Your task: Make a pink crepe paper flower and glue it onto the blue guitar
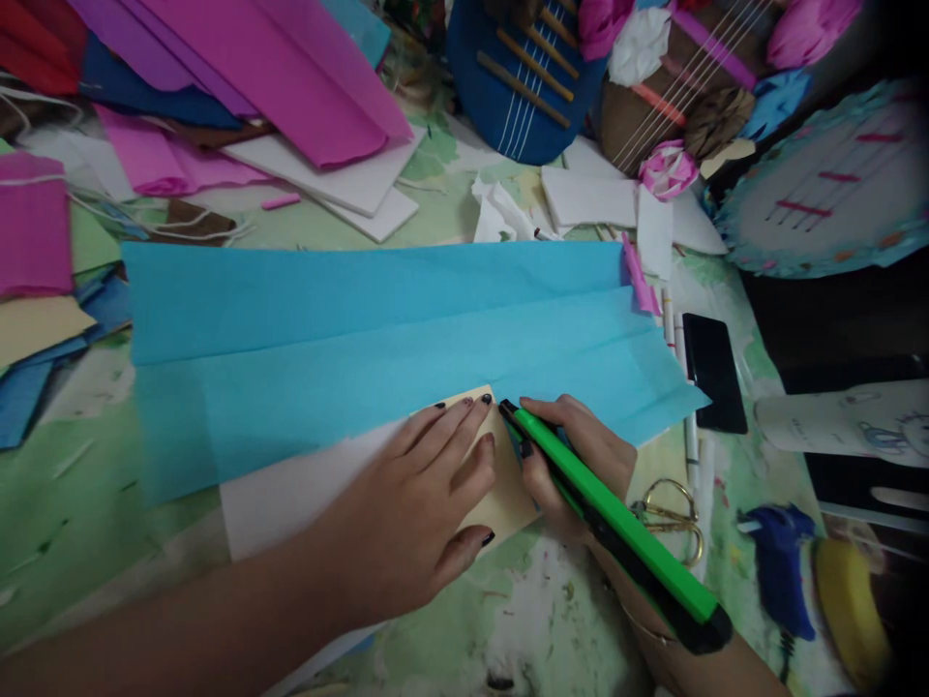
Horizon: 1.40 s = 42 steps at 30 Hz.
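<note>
My left hand lies flat with its fingers stretched out. It presses on a cream piece of card and a white sheet, both lying over the lower edge of a long blue paper. My right hand is closed around a green-and-black utility knife. The tool slants, with its dark front end just beside the card's upper right corner and its rear end toward me. I cannot make out its blade. Faint creases run along the blue paper.
Gold-handled scissors, a black phone and a blue glue gun lie at right. Behind are decorated paper instruments and white foam boards. Pink paper is stacked at upper left.
</note>
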### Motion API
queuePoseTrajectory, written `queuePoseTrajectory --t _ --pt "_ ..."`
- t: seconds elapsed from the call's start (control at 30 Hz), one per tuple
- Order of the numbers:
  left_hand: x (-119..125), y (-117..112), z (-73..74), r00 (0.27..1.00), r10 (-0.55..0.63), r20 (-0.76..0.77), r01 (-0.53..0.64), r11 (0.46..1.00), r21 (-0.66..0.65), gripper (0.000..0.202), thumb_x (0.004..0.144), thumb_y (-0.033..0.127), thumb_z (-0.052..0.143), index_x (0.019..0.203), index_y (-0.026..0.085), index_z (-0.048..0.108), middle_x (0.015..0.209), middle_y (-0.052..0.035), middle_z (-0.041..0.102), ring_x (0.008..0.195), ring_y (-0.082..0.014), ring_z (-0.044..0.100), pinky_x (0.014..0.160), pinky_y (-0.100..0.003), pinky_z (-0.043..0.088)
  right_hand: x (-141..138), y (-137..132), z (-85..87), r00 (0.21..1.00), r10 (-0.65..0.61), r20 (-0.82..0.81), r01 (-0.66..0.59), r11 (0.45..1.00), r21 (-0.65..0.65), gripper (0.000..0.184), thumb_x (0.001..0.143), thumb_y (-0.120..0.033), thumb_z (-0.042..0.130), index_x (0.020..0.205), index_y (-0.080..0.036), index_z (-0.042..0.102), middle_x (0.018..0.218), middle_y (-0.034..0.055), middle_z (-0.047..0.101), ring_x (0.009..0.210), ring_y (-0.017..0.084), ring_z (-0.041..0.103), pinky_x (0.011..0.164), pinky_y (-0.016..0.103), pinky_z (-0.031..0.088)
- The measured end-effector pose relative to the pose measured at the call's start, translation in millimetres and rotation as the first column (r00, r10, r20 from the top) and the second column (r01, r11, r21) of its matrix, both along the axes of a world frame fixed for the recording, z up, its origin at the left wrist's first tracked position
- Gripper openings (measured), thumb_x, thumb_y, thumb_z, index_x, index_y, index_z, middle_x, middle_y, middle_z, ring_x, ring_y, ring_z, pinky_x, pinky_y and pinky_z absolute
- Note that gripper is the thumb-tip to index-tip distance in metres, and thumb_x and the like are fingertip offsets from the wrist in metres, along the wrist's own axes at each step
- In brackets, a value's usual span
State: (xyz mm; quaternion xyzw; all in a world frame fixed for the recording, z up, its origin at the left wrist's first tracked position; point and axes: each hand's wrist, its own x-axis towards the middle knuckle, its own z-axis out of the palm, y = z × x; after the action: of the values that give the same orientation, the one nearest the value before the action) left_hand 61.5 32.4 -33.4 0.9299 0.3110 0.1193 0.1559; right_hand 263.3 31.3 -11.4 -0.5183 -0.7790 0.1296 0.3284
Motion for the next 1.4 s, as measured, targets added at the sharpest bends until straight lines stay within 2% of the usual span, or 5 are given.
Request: queuePoseTrajectory --t 0.47,0.73,0.93,1.13,1.4 --pt "0.4 1.1 0.3 1.000 0.004 0.001 -0.004 0.999 0.047 0.066 0.094 0.049 0.038 0.142 0.004 0.039 0.153 -0.0200 0.032 0.141 -0.0333 0.029 0.115 -0.046 0.019 0.5 0.5 1.0 1.000 0.006 0.019 -0.006 1.000 0.001 0.033 0.075 -0.010 0.055 0.108 -0.017 0.059 0.079 0.0048 0.062 0.063 0.015 0.053 0.057 0.028 0.048" --pt "0.1 0.4 1.8 1.000 0.010 0.006 -0.011 0.999 0.033 0.066 0.093 0.050 0.041 0.142 0.005 0.040 0.153 -0.0199 0.032 0.140 -0.0336 0.030 0.114 -0.047 0.022 1.7 -0.4 -5.5 1.000 -0.002 -0.031 0.004 0.996 0.084 0.031 0.075 -0.013 0.053 0.105 -0.017 0.060 0.075 0.0037 0.061 0.061 0.015 0.052 0.055 0.028 0.046" --pt "-0.7 0.4 0.5 1.000 -0.002 -0.005 0.003 0.998 0.055 0.066 0.093 0.049 0.040 0.143 0.005 0.037 0.154 -0.0199 0.030 0.142 -0.0336 0.027 0.114 -0.046 0.021 0.3 -2.1 -1.6 1.000 0.003 0.020 -0.003 0.999 0.045 0.027 0.076 -0.014 0.053 0.102 -0.018 0.059 0.075 0.0038 0.061 0.062 0.016 0.055 0.055 0.029 0.047" --pt "0.3 -0.5 0.9 1.000 0.005 -0.031 -0.003 0.998 0.059 0.067 0.092 0.050 0.041 0.142 0.006 0.039 0.155 -0.0200 0.026 0.143 -0.0334 0.024 0.114 -0.047 0.020 2.4 -3.2 -9.4 1.000 -0.023 -0.019 0.026 0.990 0.142 0.025 0.073 -0.015 0.051 0.096 -0.019 0.060 0.068 0.0010 0.060 0.057 0.015 0.054 0.055 0.028 0.046" --pt "0.2 -1.6 0.1 1.000 0.003 -0.015 -0.002 0.994 0.107 0.066 0.092 0.049 0.041 0.142 0.005 0.038 0.154 -0.0213 0.028 0.141 -0.0336 0.026 0.112 -0.048 0.023 3.0 -4.1 -12.1 1.000 -0.021 -0.013 0.023 0.994 0.110 0.018 0.076 -0.019 0.052 0.092 -0.020 0.060 0.076 0.0034 0.066 0.066 0.017 0.061 0.061 0.028 0.049"
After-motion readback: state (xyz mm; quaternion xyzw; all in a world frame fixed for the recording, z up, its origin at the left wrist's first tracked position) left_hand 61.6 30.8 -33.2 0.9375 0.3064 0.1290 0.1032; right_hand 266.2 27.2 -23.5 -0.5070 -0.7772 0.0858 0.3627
